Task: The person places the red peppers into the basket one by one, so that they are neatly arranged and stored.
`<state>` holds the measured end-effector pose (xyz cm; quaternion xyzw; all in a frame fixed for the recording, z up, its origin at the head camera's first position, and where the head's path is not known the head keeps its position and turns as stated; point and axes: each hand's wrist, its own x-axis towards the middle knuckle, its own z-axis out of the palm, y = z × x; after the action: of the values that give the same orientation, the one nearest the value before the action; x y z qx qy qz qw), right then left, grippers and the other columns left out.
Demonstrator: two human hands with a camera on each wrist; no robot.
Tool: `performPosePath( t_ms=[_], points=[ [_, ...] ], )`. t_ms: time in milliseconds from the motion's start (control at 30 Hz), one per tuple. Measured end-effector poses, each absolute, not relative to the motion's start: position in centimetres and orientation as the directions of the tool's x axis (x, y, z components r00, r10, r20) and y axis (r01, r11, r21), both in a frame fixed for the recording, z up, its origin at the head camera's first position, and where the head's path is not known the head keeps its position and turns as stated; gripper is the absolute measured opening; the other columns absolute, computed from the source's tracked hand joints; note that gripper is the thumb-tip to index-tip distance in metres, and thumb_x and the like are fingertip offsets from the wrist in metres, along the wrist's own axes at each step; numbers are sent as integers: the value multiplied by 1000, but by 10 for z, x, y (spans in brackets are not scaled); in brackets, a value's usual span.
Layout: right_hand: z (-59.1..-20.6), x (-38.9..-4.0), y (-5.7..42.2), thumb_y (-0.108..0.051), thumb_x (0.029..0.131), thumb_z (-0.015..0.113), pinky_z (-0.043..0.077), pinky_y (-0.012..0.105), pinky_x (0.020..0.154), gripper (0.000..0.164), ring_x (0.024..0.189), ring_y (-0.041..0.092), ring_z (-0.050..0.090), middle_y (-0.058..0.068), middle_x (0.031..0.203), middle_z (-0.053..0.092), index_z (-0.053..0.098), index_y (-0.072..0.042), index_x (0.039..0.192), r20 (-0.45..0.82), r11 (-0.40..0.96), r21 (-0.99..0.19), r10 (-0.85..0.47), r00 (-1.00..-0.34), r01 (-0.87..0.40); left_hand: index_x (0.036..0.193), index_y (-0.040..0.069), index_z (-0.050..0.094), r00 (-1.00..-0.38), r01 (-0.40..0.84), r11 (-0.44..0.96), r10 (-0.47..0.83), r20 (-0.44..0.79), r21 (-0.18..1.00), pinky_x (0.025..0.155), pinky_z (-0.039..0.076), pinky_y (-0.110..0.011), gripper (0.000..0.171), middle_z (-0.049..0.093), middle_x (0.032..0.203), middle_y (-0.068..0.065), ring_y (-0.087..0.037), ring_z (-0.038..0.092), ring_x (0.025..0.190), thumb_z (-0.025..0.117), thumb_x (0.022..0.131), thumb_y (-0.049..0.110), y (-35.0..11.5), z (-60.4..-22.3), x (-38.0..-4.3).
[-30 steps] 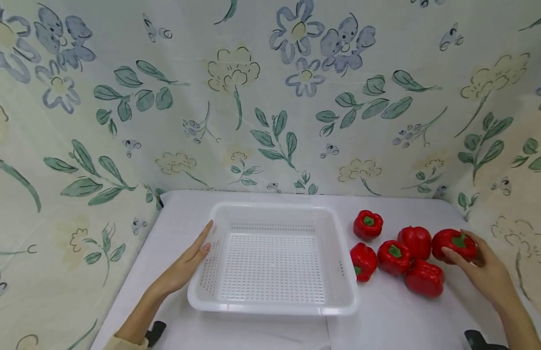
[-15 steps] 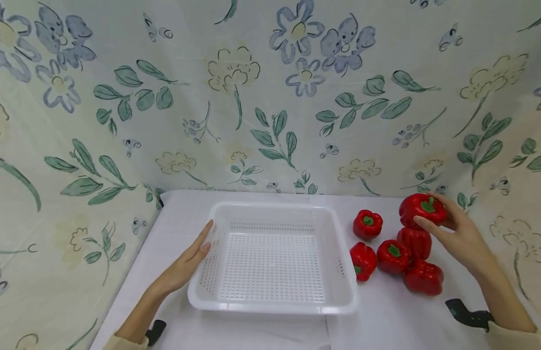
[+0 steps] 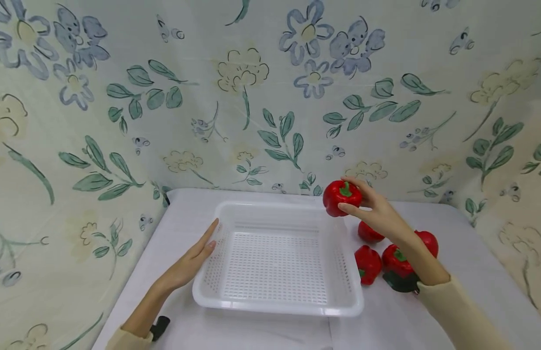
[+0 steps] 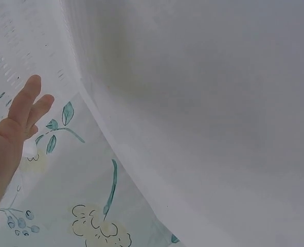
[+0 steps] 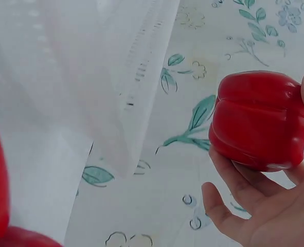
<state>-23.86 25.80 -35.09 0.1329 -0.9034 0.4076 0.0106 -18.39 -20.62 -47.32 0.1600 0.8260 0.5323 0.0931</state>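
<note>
My right hand (image 3: 375,209) grips a red bell pepper (image 3: 340,198) with a green stem, held up over the far right corner of a white plastic basket (image 3: 277,311). In the right wrist view the fingers curl under and around that bell pepper (image 5: 262,121). My left hand (image 3: 189,262) rests against the basket's left rim with its fingers straight. The left wrist view shows this hand (image 4: 15,128) beside the perforated basket wall (image 4: 18,46). The basket's perforated floor shows bare in the head view.
Several more red bell peppers (image 3: 368,265) lie on the white table (image 3: 454,272) to the right of the basket, partly hidden by the right forearm and a black wrist mount (image 3: 402,282). A floral cloth (image 3: 270,97) hangs behind the table.
My right hand has lifted the bell pepper from the right end of the group and carried it left to the basket's far right corner. The left hand stays at the rim.
</note>
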Motion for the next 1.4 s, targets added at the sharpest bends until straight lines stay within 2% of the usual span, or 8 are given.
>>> performPosePath(
  t_ms=[167,333,600,800,933,1133,1400],
  points=[
    [-353,-253,219,-38,92,77,59,60,98,80,139,43,50,14,159,44,36,-33,160,117,581,-758,-326,-938,-296,168,26,1,-926,179,374,376,27,910,127,4,-68,60,-4,176,-9,-42,-2,161,27,115,33,-207,-472,-184],
    [-362,-262,176,-35,92,78,63,49,93,76,138,42,51,13,154,50,41,-30,157,82,511,-789,-463,-882,-342,168,26,1,-927,176,366,375,29,914,127,4,-67,60,-3,176,-9,-42,-2,161,27,115,33,-207,-474,-184],
    [-392,-272,110,-29,89,81,63,44,95,76,138,35,50,9,152,53,44,-24,155,-12,448,-834,-599,-801,-322,168,27,0,-927,161,356,375,17,920,128,5,-64,59,-3,176,-7,-39,-2,162,27,115,30,-203,-474,-186],
    [-417,-280,74,-28,88,82,58,46,104,73,137,28,50,5,149,55,46,-26,151,-65,454,-843,-618,-783,-289,168,25,3,-930,161,362,368,18,918,126,15,-63,61,-1,176,-7,-41,3,161,30,115,29,-205,-473,-187],
    [-433,-281,59,-29,88,82,58,44,104,70,134,27,54,6,146,58,48,-25,149,-77,465,-838,-621,-780,-287,168,27,3,-931,157,371,365,12,915,124,22,-63,61,0,176,-7,-42,8,161,32,114,29,-207,-475,-187],
    [-450,-280,46,-27,89,83,63,41,97,69,127,29,60,12,141,60,46,-21,147,-85,444,-860,-610,-788,-251,168,27,3,-923,167,355,385,19,920,123,25,-64,61,0,177,-7,-42,8,161,32,114,28,-210,-476,-188],
    [-457,-275,32,-30,87,84,60,44,101,69,126,29,61,12,140,62,47,-19,144,-78,499,-826,-562,-823,-262,168,28,3,-924,169,361,381,20,917,122,27,-65,60,1,177,-8,-43,9,161,31,114,28,-209,-477,-188]
  ],
)
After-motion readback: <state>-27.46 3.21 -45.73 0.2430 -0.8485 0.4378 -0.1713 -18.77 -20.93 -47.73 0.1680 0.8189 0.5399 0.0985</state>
